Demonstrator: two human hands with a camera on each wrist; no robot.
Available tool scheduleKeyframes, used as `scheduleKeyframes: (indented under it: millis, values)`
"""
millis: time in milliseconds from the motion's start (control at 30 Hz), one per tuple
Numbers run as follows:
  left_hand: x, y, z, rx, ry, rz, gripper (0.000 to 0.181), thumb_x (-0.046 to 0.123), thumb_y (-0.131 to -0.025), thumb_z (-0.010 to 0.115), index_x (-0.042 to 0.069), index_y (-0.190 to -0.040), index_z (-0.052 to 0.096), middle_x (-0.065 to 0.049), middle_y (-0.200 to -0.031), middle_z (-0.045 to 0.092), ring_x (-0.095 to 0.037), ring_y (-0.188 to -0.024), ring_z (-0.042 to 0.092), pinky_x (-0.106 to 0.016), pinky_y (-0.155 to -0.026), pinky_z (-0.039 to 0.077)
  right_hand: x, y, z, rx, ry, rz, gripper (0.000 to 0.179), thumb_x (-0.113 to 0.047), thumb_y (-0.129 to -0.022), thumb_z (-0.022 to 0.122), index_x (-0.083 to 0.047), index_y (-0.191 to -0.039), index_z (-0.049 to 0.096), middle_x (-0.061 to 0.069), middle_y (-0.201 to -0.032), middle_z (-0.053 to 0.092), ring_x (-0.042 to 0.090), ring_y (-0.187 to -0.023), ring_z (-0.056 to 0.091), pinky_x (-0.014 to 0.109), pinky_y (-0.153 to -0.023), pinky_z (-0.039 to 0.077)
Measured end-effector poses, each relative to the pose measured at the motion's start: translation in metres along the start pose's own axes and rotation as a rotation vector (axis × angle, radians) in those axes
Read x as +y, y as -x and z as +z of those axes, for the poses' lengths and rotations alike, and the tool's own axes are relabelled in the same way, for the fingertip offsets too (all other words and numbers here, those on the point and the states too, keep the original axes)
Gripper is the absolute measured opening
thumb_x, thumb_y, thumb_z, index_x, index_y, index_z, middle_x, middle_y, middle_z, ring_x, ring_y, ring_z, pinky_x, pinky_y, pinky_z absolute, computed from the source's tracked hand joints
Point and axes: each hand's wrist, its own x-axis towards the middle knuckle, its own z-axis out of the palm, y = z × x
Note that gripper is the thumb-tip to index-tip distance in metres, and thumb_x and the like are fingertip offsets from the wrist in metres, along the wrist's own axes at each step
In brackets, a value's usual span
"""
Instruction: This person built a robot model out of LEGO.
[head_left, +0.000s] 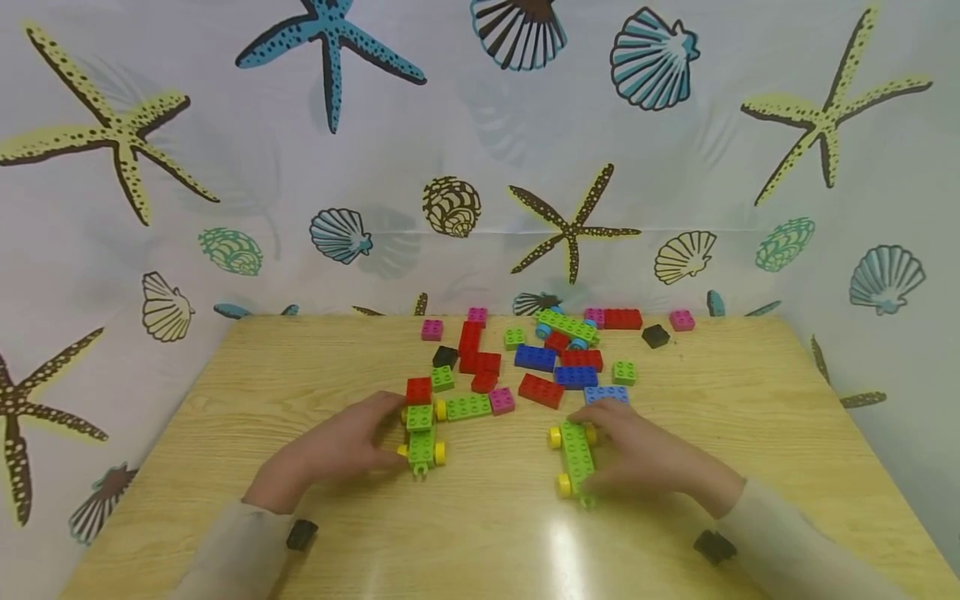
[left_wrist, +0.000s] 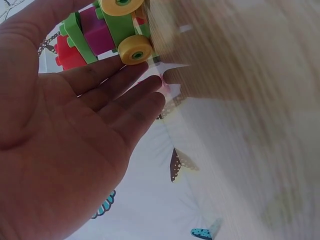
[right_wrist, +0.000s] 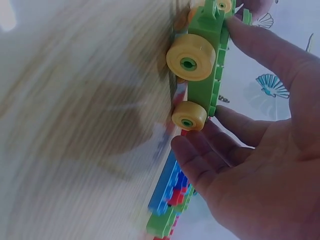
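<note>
Two studded, blocky cars (head_left: 576, 454) have smooth, round yellow wheels (right_wrist: 190, 56).

The stacked plastic toy car (head_left: 422, 448) is combining lime green, a purple brick (left_wrist: 97, 31), a red brick (head_left: 418, 390) and yellow round wheels (head_left: 440, 452), while the flat lime-green plastic toy car (head_left: 578, 457) is also showing yellow wheels (head_left: 555, 437). Loose studded plastic bricks (head_left: 540, 390) are mixing red, dark blue, light blue, magenta, lime green and black. The pale yellow-brown wooden desk (head_left: 465, 533) is displaying streaky grain, and the white cloth backdrop (head_left: 420, 150) is bearing yellow, blue and brown speckled starfish (head_left: 572, 229) and shells (head_left: 654, 62) striped in blue and brown.
</note>
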Motion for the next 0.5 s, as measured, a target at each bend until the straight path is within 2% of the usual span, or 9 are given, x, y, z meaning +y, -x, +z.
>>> scheduleKeyframes:
  millis: [133,500]
  values:
    - [0.001,0.002,0.000,-0.005,0.008,0.003,0.096,0.037,-0.092,0.091,0.000,-0.168,0.044,-0.022,-0.174,0.047,-0.048,-0.164,0.042,-0.067,-0.134,0.037,-0.006,-0.005,0.005,-0.011,-0.009,0.001,0.088,-0.038,-0.083,0.098,-0.013,-0.158,0.060,0.021,-0.172,0.046,0.047,-0.159,0.046,0.071,-0.129,0.042]
    - [-0.001,0.004,-0.001,-0.004,-0.014,0.005,0.095,0.037,-0.093,0.090,0.001,-0.168,0.044,-0.022,-0.175,0.046,-0.048,-0.164,0.042,-0.067,-0.134,0.036,-0.014,-0.015,0.013,-0.022,0.006,-0.019,0.088,-0.039,-0.082,0.099,-0.014,-0.157,0.060,0.013,-0.165,0.053,0.036,-0.149,0.053,0.066,-0.126,0.048]
